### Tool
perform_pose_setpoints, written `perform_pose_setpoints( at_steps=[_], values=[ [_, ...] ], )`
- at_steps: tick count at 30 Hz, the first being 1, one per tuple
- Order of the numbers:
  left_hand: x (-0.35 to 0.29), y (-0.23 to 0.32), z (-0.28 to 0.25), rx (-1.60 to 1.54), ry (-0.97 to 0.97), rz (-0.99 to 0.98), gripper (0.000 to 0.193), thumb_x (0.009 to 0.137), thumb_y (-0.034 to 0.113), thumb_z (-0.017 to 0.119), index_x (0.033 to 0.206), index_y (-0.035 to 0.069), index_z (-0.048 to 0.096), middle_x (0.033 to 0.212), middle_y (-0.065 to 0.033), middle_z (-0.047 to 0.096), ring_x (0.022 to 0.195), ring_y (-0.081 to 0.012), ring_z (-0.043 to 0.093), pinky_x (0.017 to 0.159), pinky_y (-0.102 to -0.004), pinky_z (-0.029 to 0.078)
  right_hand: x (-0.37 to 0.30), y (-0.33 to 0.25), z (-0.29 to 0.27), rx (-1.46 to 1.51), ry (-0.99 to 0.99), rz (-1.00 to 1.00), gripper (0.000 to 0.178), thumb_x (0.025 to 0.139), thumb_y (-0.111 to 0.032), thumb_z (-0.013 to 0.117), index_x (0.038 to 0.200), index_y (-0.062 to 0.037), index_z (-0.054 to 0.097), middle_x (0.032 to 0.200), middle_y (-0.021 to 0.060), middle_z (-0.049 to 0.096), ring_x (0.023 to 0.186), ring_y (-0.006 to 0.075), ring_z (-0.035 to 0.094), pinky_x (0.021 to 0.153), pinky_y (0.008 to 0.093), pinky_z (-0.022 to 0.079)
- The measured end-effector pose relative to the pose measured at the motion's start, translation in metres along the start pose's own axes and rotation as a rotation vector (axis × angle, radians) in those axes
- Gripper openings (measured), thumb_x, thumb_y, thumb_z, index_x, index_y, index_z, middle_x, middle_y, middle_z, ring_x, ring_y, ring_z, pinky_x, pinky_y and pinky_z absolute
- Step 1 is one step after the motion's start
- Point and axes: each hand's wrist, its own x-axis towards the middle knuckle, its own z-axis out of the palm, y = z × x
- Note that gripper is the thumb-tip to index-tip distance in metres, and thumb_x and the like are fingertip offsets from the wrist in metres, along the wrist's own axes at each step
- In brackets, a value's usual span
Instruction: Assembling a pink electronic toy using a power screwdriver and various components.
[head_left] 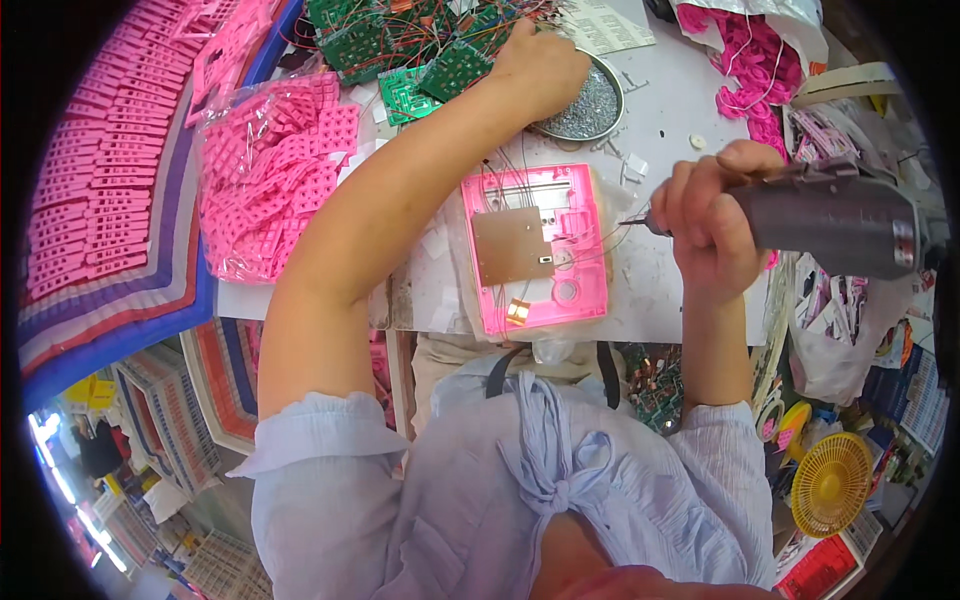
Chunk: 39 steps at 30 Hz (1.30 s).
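My right hand is wrapped around a dark grey electric screwdriver, its thin bit pointing left toward a pink plastic casing. The casing lies open on the table with a brown flat board in it, thin wires and a small gold-coloured piece. Stretched far forward, my left hand is over the edge of a round metal dish of small screws. Its fingers curl down beside a tangle of wires and green circuit boards; what they hold, if anything, is hidden.
A clear bag of pink parts lies left of my forearm. Further left, pink pieces fill a stack of blue-rimmed trays. Pink cord spills from a bag at the far right. A yellow basket sits lower right.
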Motion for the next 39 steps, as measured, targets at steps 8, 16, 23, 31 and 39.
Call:
perform_pose_setpoints(
  at_steps=[8,16,23,31,39],
  values=[
    [-0.005,-0.012,-0.019,-0.313,0.082,-0.155,0.018,0.086,0.026,0.062,0.086,0.013,0.074,0.081,-0.0089,0.070,0.076,-0.0284,0.068,0.079,-0.0460,0.044,0.000,-0.001,0.013,-0.037,0.022,0.023,0.032,0.091,-0.003,0.062,0.120,0.0003,0.048,0.063,0.0037,0.049,0.050,0.0110,0.043,0.048,0.0294,0.037],
    [-0.189,0.075,-0.087,-0.818,0.203,-0.157,0.007,0.080,0.015,0.075,0.086,0.012,0.070,0.082,-0.0005,0.069,0.076,-0.0184,0.064,0.082,-0.0337,0.038,-0.011,-0.007,0.045,0.162,-0.045,0.074,0.036,0.092,-0.013,0.066,0.120,-0.0047,0.045,0.063,0.0033,0.049,0.054,0.0138,0.046,0.052,0.0327,0.042],
    [-0.215,0.091,-0.092,-0.889,0.196,-0.262,0.010,0.078,0.011,0.075,0.084,0.013,0.068,0.084,0.0016,0.069,0.076,-0.0171,0.063,0.080,-0.0386,0.032,-0.020,-0.003,0.072,-0.010,-0.107,0.205,0.034,0.093,-0.023,0.070,0.113,-0.0151,0.044,0.060,-0.0022,0.046,0.052,0.0129,0.044,0.047,0.0299,0.037],
    [-0.216,0.090,-0.088,-0.812,0.254,-0.223,0.014,0.076,0.011,0.076,0.083,0.014,0.065,0.080,0.0017,0.065,0.074,-0.0172,0.062,0.081,-0.0404,0.032,-0.024,0.009,0.074,-0.064,-0.118,0.185,0.034,0.092,-0.023,0.070,0.107,-0.0134,0.041,0.060,-0.0016,0.046,0.049,0.0127,0.045,0.047,0.0301,0.042],
    [-0.215,0.094,-0.087,-0.725,0.294,-0.172,0.021,0.072,0.006,0.077,0.084,0.012,0.061,0.083,0.0016,0.064,0.076,-0.0175,0.062,0.084,-0.0417,0.033,-0.026,0.013,0.070,-0.012,-0.114,0.193,0.032,0.092,-0.019,0.068,0.109,-0.0109,0.043,0.062,-0.0007,0.047,0.051,0.0126,0.047,0.049,0.0298,0.043]
  ],
)
